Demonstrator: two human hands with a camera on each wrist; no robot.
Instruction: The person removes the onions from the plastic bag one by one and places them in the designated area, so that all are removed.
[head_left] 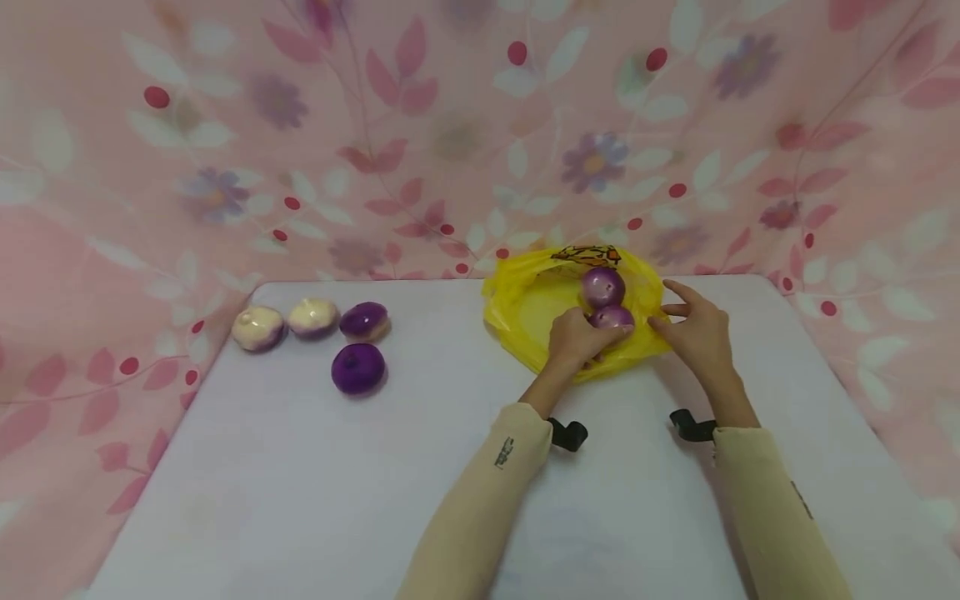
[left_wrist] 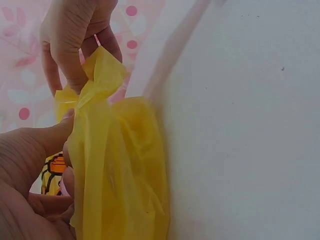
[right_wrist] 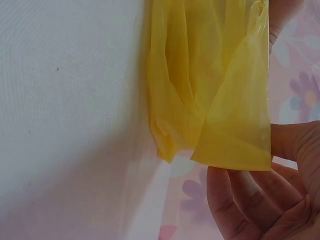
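A yellow plastic bag [head_left: 510, 321] lies with its mouth spread wide toward me. Two glossy purple onions [head_left: 603, 285] sit inside it, one behind the other, toward the right. My left hand [head_left: 573, 340] is at the near rim, overlapping the closer onion; its thumb and curled fingers hold the plastic in the left wrist view. At the bag's right edge, my right hand [head_left: 699, 333] pinches the film between thumb and fingers. The right wrist view shows these fingers [right_wrist: 250, 192] under a fold of the bag.
To the left on the white table [head_left: 300, 483] lie two cream-and-purple turnip-like vegetables [head_left: 258, 327], a half-purple one [head_left: 364, 321] and a dark purple one [head_left: 358, 368]. Black wrist mounts [head_left: 570, 435] stick out at both sleeves. A pink floral cloth [head_left: 450, 142] hangs behind the table.
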